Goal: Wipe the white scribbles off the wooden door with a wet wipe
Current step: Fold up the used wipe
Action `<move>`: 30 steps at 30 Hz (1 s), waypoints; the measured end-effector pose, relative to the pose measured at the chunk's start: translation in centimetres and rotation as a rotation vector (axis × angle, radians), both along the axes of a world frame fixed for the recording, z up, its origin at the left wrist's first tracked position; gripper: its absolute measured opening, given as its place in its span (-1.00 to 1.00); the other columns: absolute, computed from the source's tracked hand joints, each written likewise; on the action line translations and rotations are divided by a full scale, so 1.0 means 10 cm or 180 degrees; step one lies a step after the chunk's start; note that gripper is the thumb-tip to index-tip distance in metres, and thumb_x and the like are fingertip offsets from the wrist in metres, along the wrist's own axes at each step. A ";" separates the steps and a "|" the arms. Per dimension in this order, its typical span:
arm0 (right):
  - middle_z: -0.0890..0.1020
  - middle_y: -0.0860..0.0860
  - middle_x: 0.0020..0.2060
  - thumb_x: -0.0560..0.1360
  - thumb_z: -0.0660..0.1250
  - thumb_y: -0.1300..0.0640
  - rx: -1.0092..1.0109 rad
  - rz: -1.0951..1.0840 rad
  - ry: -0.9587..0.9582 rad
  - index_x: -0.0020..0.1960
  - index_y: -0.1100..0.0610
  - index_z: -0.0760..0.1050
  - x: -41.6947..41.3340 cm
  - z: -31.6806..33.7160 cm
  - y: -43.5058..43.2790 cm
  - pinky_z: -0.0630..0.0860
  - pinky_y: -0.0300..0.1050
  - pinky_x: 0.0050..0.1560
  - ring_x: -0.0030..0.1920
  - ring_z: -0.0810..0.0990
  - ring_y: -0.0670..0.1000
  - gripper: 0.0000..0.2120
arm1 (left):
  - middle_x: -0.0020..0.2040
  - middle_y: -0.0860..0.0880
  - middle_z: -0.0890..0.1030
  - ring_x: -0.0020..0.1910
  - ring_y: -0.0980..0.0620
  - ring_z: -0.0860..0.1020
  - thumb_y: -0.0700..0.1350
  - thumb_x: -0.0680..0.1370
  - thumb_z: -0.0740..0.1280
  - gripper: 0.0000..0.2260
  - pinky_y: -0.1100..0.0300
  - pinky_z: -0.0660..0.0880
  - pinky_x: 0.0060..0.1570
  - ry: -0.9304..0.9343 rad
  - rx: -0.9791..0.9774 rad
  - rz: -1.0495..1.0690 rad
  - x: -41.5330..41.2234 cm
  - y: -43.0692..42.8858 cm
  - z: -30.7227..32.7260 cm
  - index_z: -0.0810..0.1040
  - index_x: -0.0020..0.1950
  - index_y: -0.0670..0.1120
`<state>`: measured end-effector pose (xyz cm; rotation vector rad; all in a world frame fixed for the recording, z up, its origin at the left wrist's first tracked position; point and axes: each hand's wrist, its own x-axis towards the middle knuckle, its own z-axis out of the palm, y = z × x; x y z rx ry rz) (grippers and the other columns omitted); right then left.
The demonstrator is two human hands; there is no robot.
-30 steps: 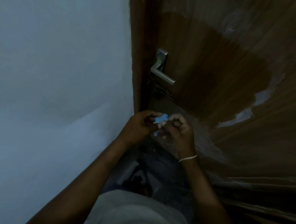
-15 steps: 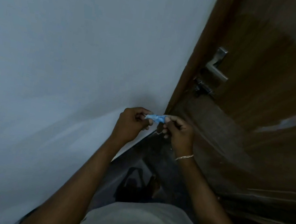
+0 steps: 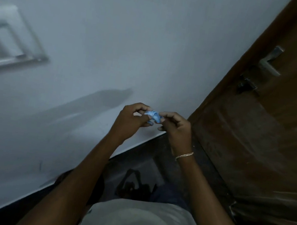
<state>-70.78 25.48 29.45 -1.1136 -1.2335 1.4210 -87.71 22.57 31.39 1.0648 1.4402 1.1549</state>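
The left hand point(image 3: 129, 122) and right hand point(image 3: 176, 131) both pinch the bunched wet wipe point(image 3: 153, 116) at their fingertips, just left of the door point(image 3: 274, 140). The wad runs hand to hand. The right hand is nearer the door, so it probably does the wiping.
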 end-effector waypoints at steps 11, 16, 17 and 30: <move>0.73 0.09 -0.05 0.45 0.51 0.08 -0.0694 0.1295 -0.0116 0.09 0.10 0.67 -0.93 0.06 -1.05 0.61 -0.11 -0.13 -0.04 0.70 0.08 -0.77 | -0.10 -0.23 0.67 -0.14 -0.07 0.68 -0.24 0.51 0.44 -0.95 0.00 0.67 -0.09 -0.0240 -0.0040 0.1372 -0.63 -1.48 -0.08 0.65 -0.07 -0.23; 0.74 0.07 -0.11 0.46 0.50 0.12 -0.0596 0.1565 -0.0271 0.04 0.16 0.68 -1.21 -0.09 -1.54 0.64 -0.12 -0.18 -0.10 0.70 0.05 -0.81 | -0.12 -0.09 0.72 -0.14 -0.03 0.68 -0.14 0.53 0.43 -0.92 0.13 0.65 -0.12 -0.0144 -0.0177 0.1775 -0.77 -2.24 -0.17 0.72 -0.10 -0.11; 0.74 0.11 -0.12 0.47 0.49 0.19 -0.0669 0.1604 -0.0228 0.03 0.21 0.67 -1.26 -0.14 -1.64 0.63 -0.12 -0.19 -0.13 0.69 0.04 -0.84 | -0.14 -0.08 0.73 -0.17 -0.02 0.69 -0.13 0.53 0.44 -0.92 0.14 0.64 -0.14 -0.0148 -0.0213 0.1812 -0.79 -2.39 -0.21 0.72 -0.11 -0.10; 0.65 0.16 -0.22 0.45 0.35 0.51 -0.1118 0.1893 -0.0652 0.06 0.37 0.60 -2.17 -0.89 -2.54 0.58 -0.27 -0.33 -0.31 0.64 -0.08 -0.79 | -0.31 -0.02 0.69 -0.34 0.11 0.61 -0.18 0.49 0.45 -0.89 0.18 0.59 -0.29 -0.0325 -0.0878 0.2560 -1.62 -3.65 -1.16 0.69 -0.23 -0.03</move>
